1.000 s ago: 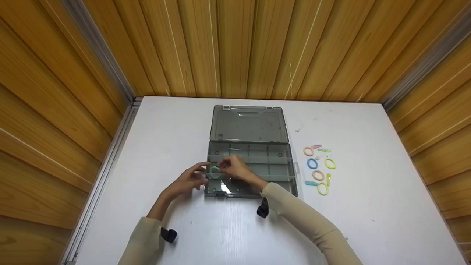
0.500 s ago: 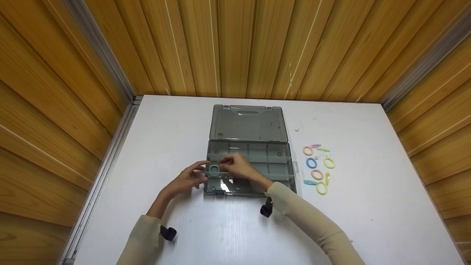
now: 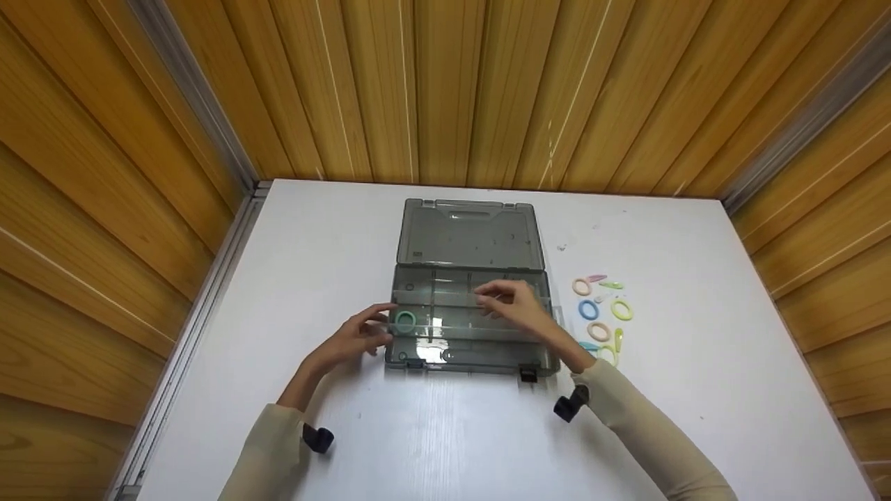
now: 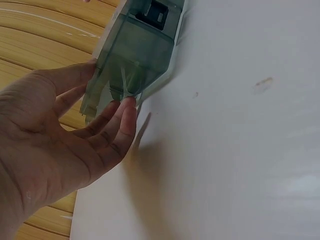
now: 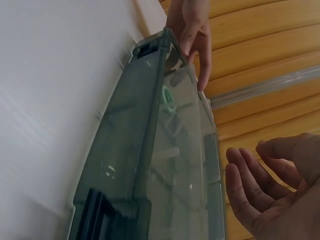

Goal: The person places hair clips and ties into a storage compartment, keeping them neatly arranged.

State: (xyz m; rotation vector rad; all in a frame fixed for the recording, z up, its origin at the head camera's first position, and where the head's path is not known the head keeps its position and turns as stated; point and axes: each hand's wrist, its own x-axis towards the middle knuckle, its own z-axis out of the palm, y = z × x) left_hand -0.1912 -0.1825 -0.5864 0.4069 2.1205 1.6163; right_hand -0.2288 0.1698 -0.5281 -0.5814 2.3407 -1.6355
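A smoky clear plastic organizer box [image 3: 480,353] lies on the white table with its lid [image 3: 473,240] folded back. One green hair tie [image 3: 405,312] sits in the leftmost part of its middle row; the right wrist view shows this hair tie [image 5: 167,97] through the wall. My left hand [image 3: 348,342] is at the box's left end, and in the left wrist view its relaxed fingertips [image 4: 129,104] touch the end wall. My right hand [image 3: 518,305] hovers over the right half of the box, fingers loosely bent, nothing between them in the right wrist view.
Right of the box lie a blue hair tie [image 3: 580,309], a yellow one and several others, with hair clips among them, such as a green clip [image 3: 612,284] and a yellow clip [image 3: 619,338]. Clear dividers [image 3: 487,332] stand across the box. Wood-panelled walls [image 3: 445,90] enclose the table.
My right hand has drawn away from the green hair tie and moved right across the box. The hair tie stays behind in the left compartment. My left hand has kept its place.
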